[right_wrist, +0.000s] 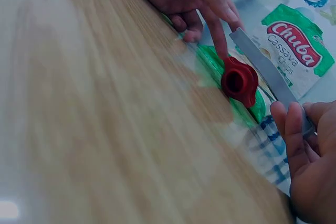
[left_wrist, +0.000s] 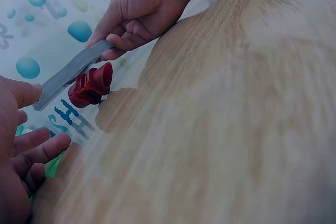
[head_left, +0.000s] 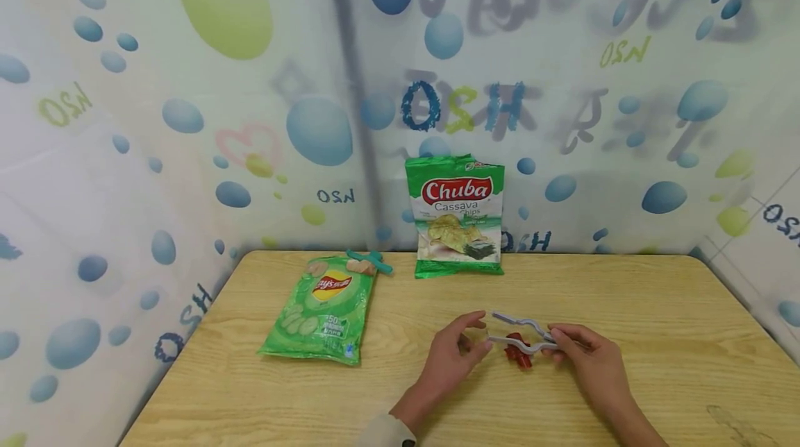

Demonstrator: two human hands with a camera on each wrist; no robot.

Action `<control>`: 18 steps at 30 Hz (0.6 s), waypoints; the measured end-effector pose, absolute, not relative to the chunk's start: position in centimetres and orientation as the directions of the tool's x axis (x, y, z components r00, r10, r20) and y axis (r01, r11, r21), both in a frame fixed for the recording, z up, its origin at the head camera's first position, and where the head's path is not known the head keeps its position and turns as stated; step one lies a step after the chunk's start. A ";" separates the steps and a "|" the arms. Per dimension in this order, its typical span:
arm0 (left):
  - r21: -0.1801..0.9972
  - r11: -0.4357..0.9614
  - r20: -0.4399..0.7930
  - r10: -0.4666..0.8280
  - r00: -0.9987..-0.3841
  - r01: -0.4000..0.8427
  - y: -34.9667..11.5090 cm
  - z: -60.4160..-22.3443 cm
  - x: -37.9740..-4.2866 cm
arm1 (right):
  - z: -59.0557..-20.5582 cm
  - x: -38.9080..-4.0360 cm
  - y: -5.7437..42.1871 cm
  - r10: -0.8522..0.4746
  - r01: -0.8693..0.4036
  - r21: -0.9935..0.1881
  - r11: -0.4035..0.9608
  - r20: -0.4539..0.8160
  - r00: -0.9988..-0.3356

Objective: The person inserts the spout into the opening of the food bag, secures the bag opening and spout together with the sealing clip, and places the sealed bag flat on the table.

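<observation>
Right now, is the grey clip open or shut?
Open: in the head view, the grey clip's two arms stand apart near the left hand and converge at the right hand, which grips it.

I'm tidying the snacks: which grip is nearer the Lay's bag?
Left. The left grip is to the right of the Lay's bag; the right grip is farther right, holding the grey tongs.

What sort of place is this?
Probably a small screened-off tabletop setup, perhaps a recording booth rather than a kitchen. A wood-grain table stands against a bubble-printed backdrop that runs round its sides too, and just two chip bags, Lay's and Chuba, are set out toward the back.
</observation>
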State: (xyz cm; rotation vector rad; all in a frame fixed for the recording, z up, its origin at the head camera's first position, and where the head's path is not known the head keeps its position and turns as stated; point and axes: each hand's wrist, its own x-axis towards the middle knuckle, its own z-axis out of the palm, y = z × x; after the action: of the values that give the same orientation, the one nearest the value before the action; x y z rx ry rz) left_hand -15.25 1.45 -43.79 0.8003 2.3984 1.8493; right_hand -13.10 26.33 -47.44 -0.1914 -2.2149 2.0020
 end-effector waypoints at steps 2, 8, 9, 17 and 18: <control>0.903 0.170 0.306 0.392 -0.868 0.395 1.5 -44.1 -15.4 | -47.3 -13.2 27.0 0.201 0.002 -0.995 0.102 0.019 -0.979; 0.885 0.184 0.345 0.356 -0.869 0.427 2.0 -47.2 -16.6 | -47.3 -13.3 29.9 0.233 0.015 -1.000 0.011 -0.012 -0.972; 0.885 0.182 0.349 0.352 -0.869 0.429 2.1 -47.6 -16.7 | -47.4 -13.3 30.3 0.242 0.011 -1.000 -0.018 -0.015 -0.970; 0.884 0.165 0.389 0.261 -0.884 0.438 1.0 -48.0 -17.9 | -47.5 -13.3 32.6 0.291 -0.038 -0.999 -0.039 0.025 -0.957; 0.886 0.161 0.390 0.246 -0.887 0.435 0.7 -47.6 -17.9 | -47.5 -13.4 32.7 0.296 -0.028 -1.000 -0.008 0.024 -0.955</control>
State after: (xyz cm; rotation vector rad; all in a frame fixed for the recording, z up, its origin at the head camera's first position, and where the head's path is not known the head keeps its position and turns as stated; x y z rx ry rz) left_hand -17.94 0.70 -47.64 0.7419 2.5067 2.0093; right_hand -13.35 32.69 -47.54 -0.2826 -2.0360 2.0618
